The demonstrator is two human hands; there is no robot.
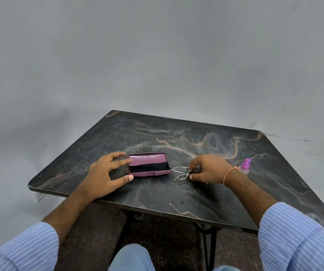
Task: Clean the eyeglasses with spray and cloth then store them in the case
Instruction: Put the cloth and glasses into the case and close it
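Purple case point(149, 164) lies open on the dark marble table point(176, 192), black cloth point(149, 167) inside, long axis running left-right. Eyeglasses point(181, 173) sit just right of the case, touching its right end. R hand point(208, 169) pinches the glasses by the frame w/ fingers closed on them. L hand point(106, 173) is spread open at the case's left end, thumb and fingertips touching it. Spray bottle point(245, 166) stands well right of the case, behind the R wrist. R hand is nearer the glasses; likely next move is leftward into the case.

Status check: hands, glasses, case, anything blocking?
Left hand open at case, lid up. Right hand pinching eyeglasses on table. Spray bottle behind right wrist. Nothing blocking.
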